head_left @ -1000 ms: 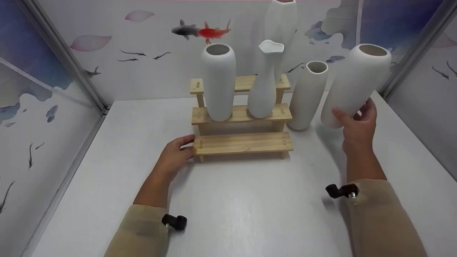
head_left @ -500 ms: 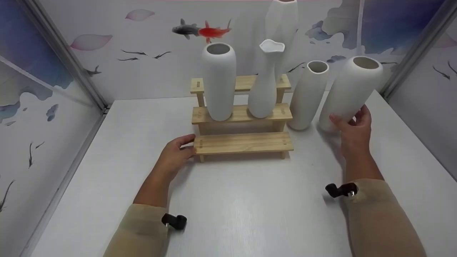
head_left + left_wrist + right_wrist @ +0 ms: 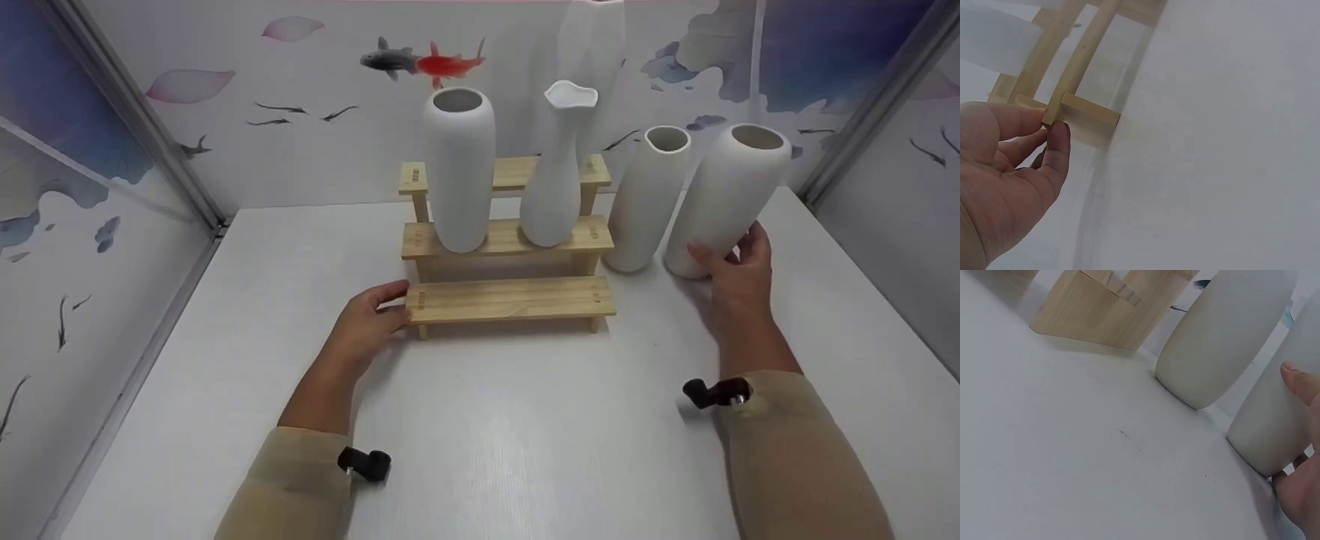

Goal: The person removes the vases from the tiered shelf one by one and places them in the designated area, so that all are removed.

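Observation:
My left hand (image 3: 369,322) pinches the left end of the lowest step of a three-tier wooden stand (image 3: 517,298); in the left wrist view thumb and fingers close on the board's corner (image 3: 1053,112). At the far right, my right hand (image 3: 739,274) grips a tall white vase (image 3: 724,195) low on its body, thumb in front. That vase stands upright on the table, its base down on the surface in the right wrist view. Just left of it is a slimmer white vase (image 3: 649,199), also on the table beside the stand.
On the middle step stand a round-shouldered white vase (image 3: 461,172) and a narrow-necked one with a wavy rim (image 3: 551,187). A taller vase (image 3: 592,45) rises behind, on the top step. A painted wall panel (image 3: 300,150) closes off the back of the white table (image 3: 487,435).
The right hand has brought its vase down and leftward onto the table, closer to the slimmer vase. My left hand keeps its hold on the stand.

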`<state>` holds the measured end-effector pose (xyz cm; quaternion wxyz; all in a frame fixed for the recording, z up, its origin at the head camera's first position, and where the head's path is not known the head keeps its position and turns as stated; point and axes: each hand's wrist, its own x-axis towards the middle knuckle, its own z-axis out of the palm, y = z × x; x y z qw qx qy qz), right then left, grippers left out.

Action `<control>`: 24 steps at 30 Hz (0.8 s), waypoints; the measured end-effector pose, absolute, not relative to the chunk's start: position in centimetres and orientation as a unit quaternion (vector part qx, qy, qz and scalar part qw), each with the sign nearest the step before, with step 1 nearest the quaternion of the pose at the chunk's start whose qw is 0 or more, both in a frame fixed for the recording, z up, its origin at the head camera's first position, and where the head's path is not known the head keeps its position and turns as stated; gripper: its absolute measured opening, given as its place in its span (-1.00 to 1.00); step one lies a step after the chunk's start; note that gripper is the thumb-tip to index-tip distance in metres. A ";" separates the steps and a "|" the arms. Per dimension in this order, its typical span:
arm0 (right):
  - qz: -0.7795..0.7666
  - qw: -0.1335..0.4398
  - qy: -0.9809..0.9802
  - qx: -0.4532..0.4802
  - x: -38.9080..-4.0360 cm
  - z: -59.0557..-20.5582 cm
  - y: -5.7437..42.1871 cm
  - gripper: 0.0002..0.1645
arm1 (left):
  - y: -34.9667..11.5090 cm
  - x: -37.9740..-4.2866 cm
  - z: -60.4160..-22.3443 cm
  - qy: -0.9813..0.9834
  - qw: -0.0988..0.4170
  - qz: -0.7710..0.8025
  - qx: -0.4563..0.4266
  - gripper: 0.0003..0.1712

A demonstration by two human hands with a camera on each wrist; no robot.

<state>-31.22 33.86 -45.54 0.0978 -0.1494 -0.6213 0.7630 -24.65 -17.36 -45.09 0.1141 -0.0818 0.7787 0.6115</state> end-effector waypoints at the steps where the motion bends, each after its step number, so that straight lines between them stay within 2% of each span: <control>1: 0.764 0.098 -0.622 -0.145 -31.2 -45.6 33.9 0.45 | -17.3 -24.6 -45.1 0.778 0.113 0.612 -0.081 -0.35; 15: 0.748 0.106 -0.633 -0.169 -31.1 -45.3 33.5 0.39 | -17.4 -24.6 -45.4 0.774 0.113 0.618 -0.081 -0.31; 24: 0.730 0.151 -0.638 -0.192 -31.1 -44.5 33.7 0.27 | -17.4 -24.6 -45.2 0.772 0.113 0.621 -0.078 -0.31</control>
